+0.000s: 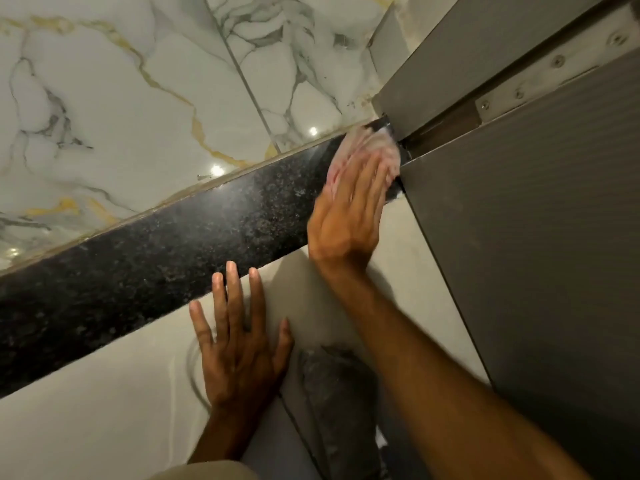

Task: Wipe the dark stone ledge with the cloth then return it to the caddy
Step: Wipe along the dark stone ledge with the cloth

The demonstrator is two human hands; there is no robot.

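One marbled wall (138,98), white with grey and gold veins, is rising behind the ledge; three small light reflections are showing on it just above the ledge.
One grey panel (536,237) is closing off the ledge's right end, with one pale strip (554,64) above it carrying four visible screws.
One dark stone ledge (173,247), black and speckled, is running diagonally from lower left to upper right.
One pale tiled face (104,410) is dropping below the ledge.
Two hands are showing, well apart.
The right hand (349,216) is lying flat with fingers together, pressing down on the cloth at the ledge's right end; it is blurred.
The left hand (239,344) is resting open, fingers spread, on the pale face just below the ledge, fingertips touching its front edge.
One cloth (363,150), pinkish-white, is lying on the ledge under the right fingers, against the grey panel, well apart from the left hand.
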